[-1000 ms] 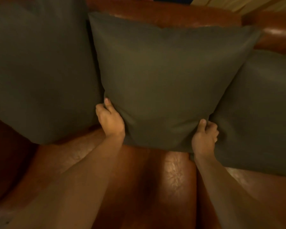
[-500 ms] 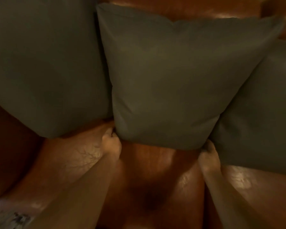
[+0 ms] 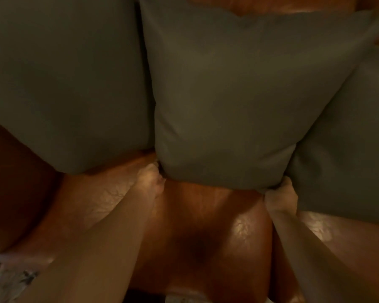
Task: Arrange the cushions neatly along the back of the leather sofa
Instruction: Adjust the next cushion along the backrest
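Both bare arms reach forward over the seat of the leather sofa (image 3: 206, 226). The left hand (image 3: 150, 180) is bunched at the lower left corner of the middle cushion (image 3: 239, 101), fingers curled onto the fabric. The right hand (image 3: 280, 196) sits at the lower right corner; the picture is blurred there, but it seems closed on that corner too. The middle cushion leans against the sofa back, touching the left cushion (image 3: 64, 79) and overlapping the right cushion (image 3: 348, 138).
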